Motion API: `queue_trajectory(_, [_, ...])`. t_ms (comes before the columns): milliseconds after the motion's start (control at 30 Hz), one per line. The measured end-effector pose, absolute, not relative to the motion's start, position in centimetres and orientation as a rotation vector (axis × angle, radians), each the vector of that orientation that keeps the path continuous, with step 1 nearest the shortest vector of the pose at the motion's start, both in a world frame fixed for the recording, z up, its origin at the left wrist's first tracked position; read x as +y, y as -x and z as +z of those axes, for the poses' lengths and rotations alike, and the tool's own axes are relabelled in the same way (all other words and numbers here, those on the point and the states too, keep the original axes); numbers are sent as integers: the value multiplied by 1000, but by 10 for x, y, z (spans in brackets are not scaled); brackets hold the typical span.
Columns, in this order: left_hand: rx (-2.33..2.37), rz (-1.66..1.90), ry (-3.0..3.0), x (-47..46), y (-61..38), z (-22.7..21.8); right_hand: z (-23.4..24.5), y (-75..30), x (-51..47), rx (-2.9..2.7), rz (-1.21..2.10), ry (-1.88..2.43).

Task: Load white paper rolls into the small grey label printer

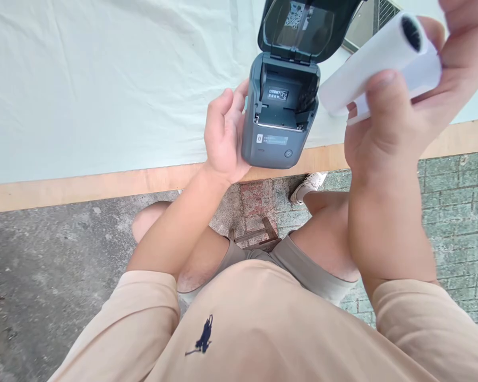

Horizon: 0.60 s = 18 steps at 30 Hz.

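My left hand is closed around the left side of a small dark grey label printer, its fingers partly hidden behind the body. The printer's lid is flipped up at the back, and the paper bay inside holds no roll. A power button and a small label show on its front. To the right, my right hand grips a white paper roll with a dark core. The thumb presses on the paper, and a loose end curls beneath the roll. The roll is tilted, close beside the printer.
A pale cloth with creases covers the table, which has a wooden front edge. Behind the roll lies a dark-framed item with a grid, partly hidden. My legs and a wooden stool are below the edge, over paved ground.
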<state>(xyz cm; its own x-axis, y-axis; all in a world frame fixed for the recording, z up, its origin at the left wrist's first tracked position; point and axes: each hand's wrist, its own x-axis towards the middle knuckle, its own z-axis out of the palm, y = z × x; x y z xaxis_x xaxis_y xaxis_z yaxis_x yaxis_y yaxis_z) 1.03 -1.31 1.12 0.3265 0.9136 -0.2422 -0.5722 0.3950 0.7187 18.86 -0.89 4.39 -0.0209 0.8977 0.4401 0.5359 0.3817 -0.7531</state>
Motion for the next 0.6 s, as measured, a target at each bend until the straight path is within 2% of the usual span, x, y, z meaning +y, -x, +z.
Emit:
queue_trajectory(100, [710, 1047, -572, -14, -12, 14, 57, -172, -18, -1950, 311, 1154])
queue_trajectory(200, [730, 1063, -558, -15, -14, 16, 63, -159, -20, -2178, 248, 1288])
queue_trajectory(367, [790, 1062, -530, -17, -14, 14, 65, -154, -15, -2252, 87, 1526])
queue_trajectory(600, [795, 1049, -493, -16, -13, 16, 70, -152, -12, -2269, -38, 1550])
